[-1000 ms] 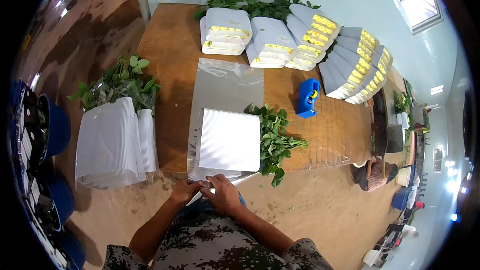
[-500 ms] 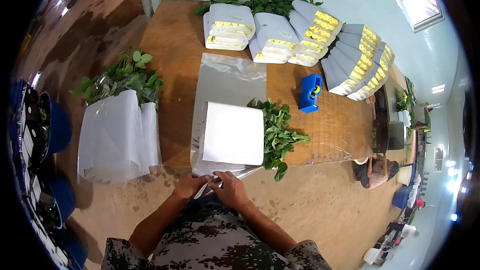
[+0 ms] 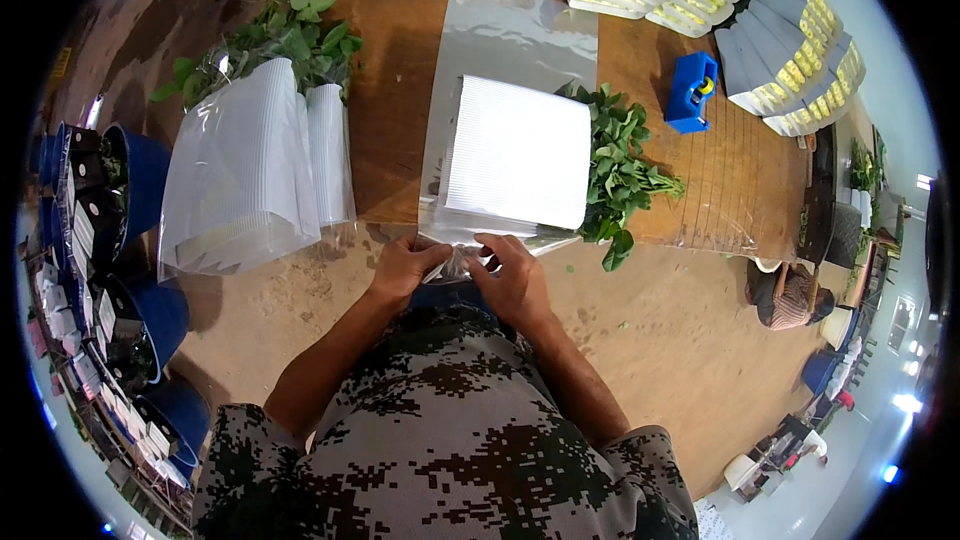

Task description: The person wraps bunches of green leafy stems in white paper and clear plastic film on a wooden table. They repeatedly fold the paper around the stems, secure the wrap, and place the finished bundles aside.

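A: First entry: white corrugated wrap (image 3: 520,150). Location?
B: Near edge of the wooden surface (image 3: 390,120), lying flat on a sheet of clear film (image 3: 520,30). Leafy stems (image 3: 620,170) protrude from its right side.

A: Second entry: hands. Condition?
B: Left hand (image 3: 400,270): thumb and fingers closed on the film's near edge, below the wrap. Right hand (image 3: 512,282): fingers bent, touching the same edge just beside the left; whether it pinches or merely steadies, I cannot tell.

A: Third entry: handling of that edge. Recommendations?
B: By my judgement: even tension from both hands, thumbs level, so the edge stays parallel to the wrap. The film there looks crumpled; smooth it outward before any fold. Pull lightly, as a hard tug could drag the wrap askew or off the surface.

A: Cautions?
B: Keep the film clear of the leaves, which could catch and bruise.

A: Adjacent stock?
B: Blue tape dispenser (image 3: 688,90), right of the stems, well apart from both hands. One film-covered bundle (image 3: 235,160), left. Grey-wrapped yellow flowers (image 3: 790,50), far right.
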### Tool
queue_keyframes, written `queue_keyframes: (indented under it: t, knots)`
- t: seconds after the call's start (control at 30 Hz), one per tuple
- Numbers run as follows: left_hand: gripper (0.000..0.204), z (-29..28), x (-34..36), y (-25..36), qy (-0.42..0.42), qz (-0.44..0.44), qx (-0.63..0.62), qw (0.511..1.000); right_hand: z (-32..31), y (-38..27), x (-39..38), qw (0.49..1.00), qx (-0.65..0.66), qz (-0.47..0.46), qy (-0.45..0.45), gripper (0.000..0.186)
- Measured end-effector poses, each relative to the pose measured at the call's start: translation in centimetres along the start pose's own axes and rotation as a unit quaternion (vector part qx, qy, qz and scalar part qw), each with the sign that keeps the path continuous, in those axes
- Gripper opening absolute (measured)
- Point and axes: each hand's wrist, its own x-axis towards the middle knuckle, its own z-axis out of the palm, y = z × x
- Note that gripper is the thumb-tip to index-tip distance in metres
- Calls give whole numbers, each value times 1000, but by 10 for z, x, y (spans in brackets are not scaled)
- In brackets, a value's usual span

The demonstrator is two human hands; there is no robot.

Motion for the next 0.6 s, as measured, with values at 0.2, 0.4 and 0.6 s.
queue_keyframes:
  t: [0.2,0.4,0.6]
  knots:
    - [29,2,9,-6,-25,20,20,999,7,0,7,999,3,-11,-34,20]
    - [29,-8,6,-3,-33,29,89,995,1,3,12,1000,23,3,-19,11]
    - [36,-49,-1,-24,44,43,309,949,-19,-4,19,999,-1,6,-44,7]
